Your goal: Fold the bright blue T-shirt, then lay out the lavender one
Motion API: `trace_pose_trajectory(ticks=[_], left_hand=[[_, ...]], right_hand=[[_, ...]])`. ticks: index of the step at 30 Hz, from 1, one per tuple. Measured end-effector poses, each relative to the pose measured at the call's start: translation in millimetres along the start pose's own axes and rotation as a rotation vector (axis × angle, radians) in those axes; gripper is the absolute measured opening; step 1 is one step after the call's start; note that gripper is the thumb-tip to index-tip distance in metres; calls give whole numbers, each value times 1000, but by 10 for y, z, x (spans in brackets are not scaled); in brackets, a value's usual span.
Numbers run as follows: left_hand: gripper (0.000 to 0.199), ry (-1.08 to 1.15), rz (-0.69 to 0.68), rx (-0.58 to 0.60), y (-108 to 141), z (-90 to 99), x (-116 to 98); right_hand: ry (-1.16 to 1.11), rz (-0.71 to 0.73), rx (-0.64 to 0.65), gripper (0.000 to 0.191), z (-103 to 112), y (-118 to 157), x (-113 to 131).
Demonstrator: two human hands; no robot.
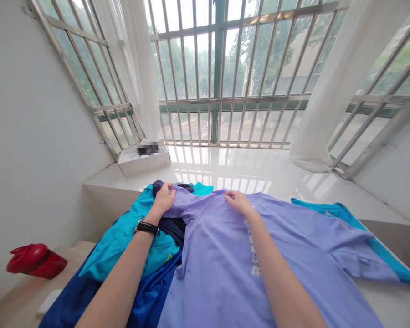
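Observation:
My left hand (163,200) grips the neck edge of a lavender T-shirt (218,273), and a black wristwatch (146,226) sits on that wrist. My right hand (238,202) pinches the same shirt near the other side of the collar. Pale printed characters run down the shirt, which lies spread over other clothes. A teal garment (112,241) and a royal blue garment (153,296) show beneath it on the left, with a navy piece (172,230) between them. Another teal edge (328,210) sticks out on the right.
The clothes lie on a white glossy ledge (239,168) below barred windows (218,64) with white curtains (341,91). A white box (144,166) holding a blurred dark object stands at the far left of the ledge. A red bottle (36,260) lies lower left, beside a wall.

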State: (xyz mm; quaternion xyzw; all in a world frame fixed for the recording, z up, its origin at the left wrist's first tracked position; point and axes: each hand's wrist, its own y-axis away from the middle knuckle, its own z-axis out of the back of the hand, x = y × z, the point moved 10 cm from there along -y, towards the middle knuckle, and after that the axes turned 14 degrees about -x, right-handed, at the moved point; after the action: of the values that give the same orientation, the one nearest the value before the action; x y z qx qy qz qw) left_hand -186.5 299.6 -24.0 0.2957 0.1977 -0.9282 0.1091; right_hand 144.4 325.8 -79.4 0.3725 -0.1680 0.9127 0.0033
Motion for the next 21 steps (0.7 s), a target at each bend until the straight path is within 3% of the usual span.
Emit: trace_pose_trajectory(ticks=[5,10,14,17,19,21], left_hand=[[35,41,74,70,72,-61,106],[41,13,36,63,115,-65,54],[40,-55,-9,122,139,-107,-14],[48,-226,-96,161,110,-99,-178],[51,-355,-218,107,44,-41,-405],[49,-381,-378,122,11,-101,-694]], right_hand=[[118,-22,-30,21,-23,19,-175],[198,-18,-69,25,25,84,-158],[237,17,-91,27,59,164,-110],[269,61,-82,28,60,215,-65],[296,94,-70,30,51,245,-30],[331,119,-62,32,43,272,-3]])
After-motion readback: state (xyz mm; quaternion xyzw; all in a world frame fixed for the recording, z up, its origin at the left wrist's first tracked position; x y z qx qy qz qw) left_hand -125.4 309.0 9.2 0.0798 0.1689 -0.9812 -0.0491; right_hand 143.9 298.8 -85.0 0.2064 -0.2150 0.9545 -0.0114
